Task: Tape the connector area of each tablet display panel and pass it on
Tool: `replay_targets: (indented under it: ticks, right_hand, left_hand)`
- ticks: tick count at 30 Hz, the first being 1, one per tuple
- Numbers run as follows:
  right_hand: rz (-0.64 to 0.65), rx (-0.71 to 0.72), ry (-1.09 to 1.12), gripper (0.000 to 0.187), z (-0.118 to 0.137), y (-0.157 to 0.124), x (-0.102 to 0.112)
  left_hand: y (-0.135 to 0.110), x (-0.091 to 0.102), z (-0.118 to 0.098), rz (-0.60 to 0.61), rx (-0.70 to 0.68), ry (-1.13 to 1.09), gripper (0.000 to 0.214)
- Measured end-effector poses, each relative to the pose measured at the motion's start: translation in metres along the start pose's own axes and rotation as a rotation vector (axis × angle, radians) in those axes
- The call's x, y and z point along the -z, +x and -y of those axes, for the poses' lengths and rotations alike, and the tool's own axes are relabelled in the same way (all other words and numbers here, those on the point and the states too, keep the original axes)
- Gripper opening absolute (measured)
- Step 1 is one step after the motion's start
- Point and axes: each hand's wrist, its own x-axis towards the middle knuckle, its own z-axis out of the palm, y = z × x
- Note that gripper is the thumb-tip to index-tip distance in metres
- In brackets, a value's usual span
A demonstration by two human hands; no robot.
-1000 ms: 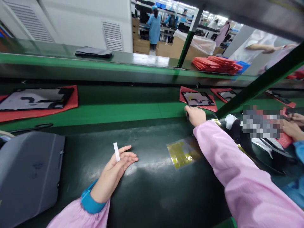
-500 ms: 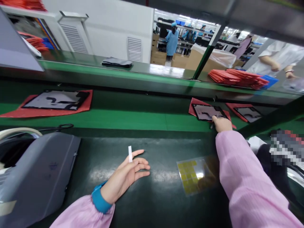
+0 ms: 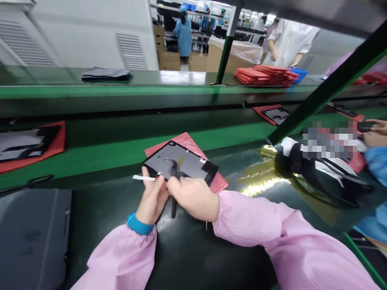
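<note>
A red bubble mat (image 3: 184, 141) carrying a dark flat panel (image 3: 181, 163) lies on the dark worktop in front of me. My left hand (image 3: 152, 197) rests at the panel's near left corner, with a small white strip (image 3: 143, 177) stuck to its fingertips. My right hand (image 3: 193, 196) is closed on a dark thin tool (image 3: 174, 205) at the panel's near edge. The tool's tip reaches over the panel's grey face.
A grey machine cover (image 3: 32, 233) sits at the left. A sheet of yellow stickers (image 3: 260, 177) lies right of the mat. More red mats with panels (image 3: 28, 145) ride the green conveyor. A stack of red mats (image 3: 266, 75) is on the far shelf. A co-worker's hand (image 3: 375, 133) is at the right.
My right hand has pulled the red mat and panel off the conveyor to the worktop in front of me. My left hand has come up to the panel with the white strip.
</note>
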Motion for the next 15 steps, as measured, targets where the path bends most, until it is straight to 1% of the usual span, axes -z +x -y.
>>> replay_targets:
  ticks: [1, 3, 5, 6, 8, 10, 13, 14, 15]
  right_hand:
    - [-0.031, 0.057, 0.038, 0.011, 0.008, -0.005, 0.0]
    - [-0.114, 0.12, 0.121, 0.017, 0.011, -0.021, -0.002]
    - [-0.221, 0.13, 0.279, 0.026, 0.006, -0.042, -0.005]
    - [-0.275, 0.119, 0.401, 0.029, 0.003, -0.054, -0.006]
    - [-0.359, 0.043, 0.711, 0.035, -0.004, -0.077, -0.01]
    - [-0.386, -0.088, 0.995, 0.043, -0.009, -0.096, -0.015]
    - [-0.375, -0.295, 1.224, 0.059, -0.011, -0.113, -0.026]
    - [-0.362, -0.36, 1.28, 0.059, -0.01, -0.115, -0.03]
    - [-0.346, -0.424, 1.341, 0.054, -0.009, -0.117, -0.034]
  left_hand:
    - [0.002, 0.004, 0.0, -0.056, -0.041, 0.014, 0.123]
    - [0.005, 0.012, -0.001, -0.117, -0.117, 0.053, 0.131]
    - [0.002, 0.02, 0.0, -0.114, -0.183, 0.097, 0.133]
    - [-0.002, 0.024, 0.001, -0.095, -0.199, 0.119, 0.132]
    - [-0.015, 0.03, 0.004, -0.039, -0.204, 0.156, 0.129]
    - [-0.031, 0.035, 0.009, 0.03, -0.201, 0.206, 0.123]
    - [-0.054, 0.037, 0.021, 0.105, -0.243, 0.326, 0.108]
    - [-0.06, 0.038, 0.024, 0.13, -0.268, 0.375, 0.104]
    - [-0.066, 0.038, 0.027, 0.152, -0.301, 0.429, 0.1]
